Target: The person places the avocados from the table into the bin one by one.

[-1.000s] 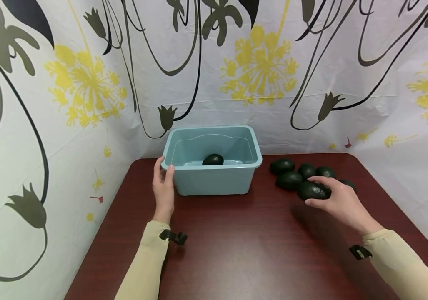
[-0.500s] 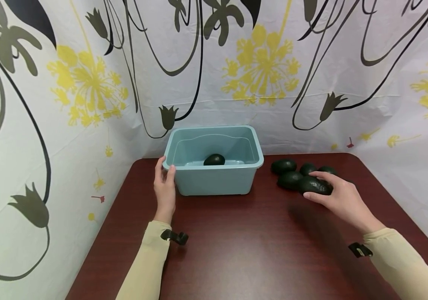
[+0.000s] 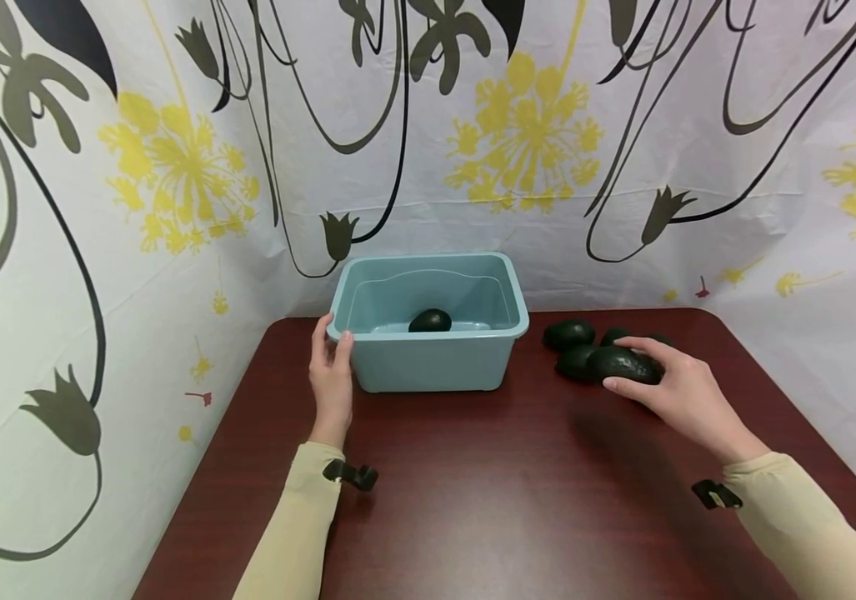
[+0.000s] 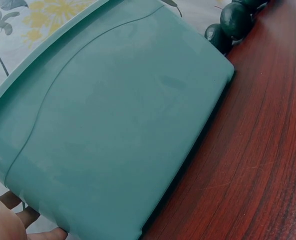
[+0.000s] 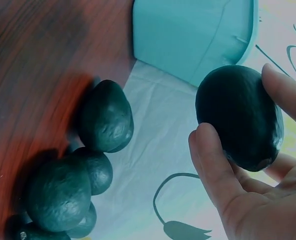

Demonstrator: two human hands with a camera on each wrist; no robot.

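Avocado (image 3: 621,364) gripped in right hand (image 3: 678,393), lifted above table (image 3: 488,492).

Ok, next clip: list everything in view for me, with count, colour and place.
tub: one, light blue, back of the table, left of centre.
avocado in the tub: one, dark green, on the tub's floor.
held avocado: one, dark green, in the right hand's fingers.
loose avocados: at least three, dark green, clustered right of the tub.
table: one, dark red-brown wood.
backdrop sheet: white, yellow and black flower print, behind and on both sides.
left hand: rests on the tub's left front corner.
right hand: holds the avocado.
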